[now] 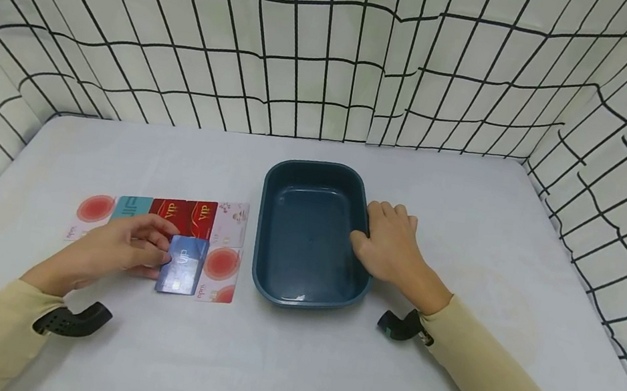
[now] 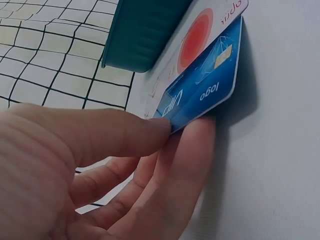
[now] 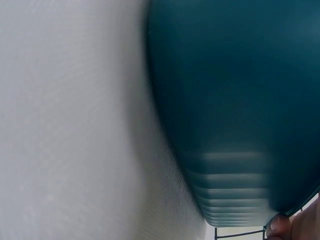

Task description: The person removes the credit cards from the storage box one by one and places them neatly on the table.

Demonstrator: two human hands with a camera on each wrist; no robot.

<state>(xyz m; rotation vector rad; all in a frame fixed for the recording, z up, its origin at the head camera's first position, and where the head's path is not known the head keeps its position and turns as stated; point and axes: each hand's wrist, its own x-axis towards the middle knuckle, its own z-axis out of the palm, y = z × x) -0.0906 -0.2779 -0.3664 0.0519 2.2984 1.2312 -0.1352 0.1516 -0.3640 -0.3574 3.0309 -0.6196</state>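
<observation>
My left hand [image 1: 117, 248] pinches a blue VIP card [image 1: 182, 267] between thumb and fingers. In the left wrist view the blue card [image 2: 210, 75] is tilted, its far edge over the white surface and a card with a red circle [image 2: 196, 40] close behind it. Around the hand lie two red VIP cards [image 1: 200, 219], a teal card [image 1: 131, 206], a pale floral card [image 1: 231, 220] and white cards with red circles [image 1: 220, 266]. On the right, my right hand [image 1: 394, 245] grips the side rim of an empty dark teal plastic bin [image 1: 308, 249].
A white cloth-covered table [image 1: 288, 367] lies beneath everything. Black wire grid panels [image 1: 321, 61] with white backing stand along its back and both sides. Each wrist carries a black camera mount [image 1: 72, 320].
</observation>
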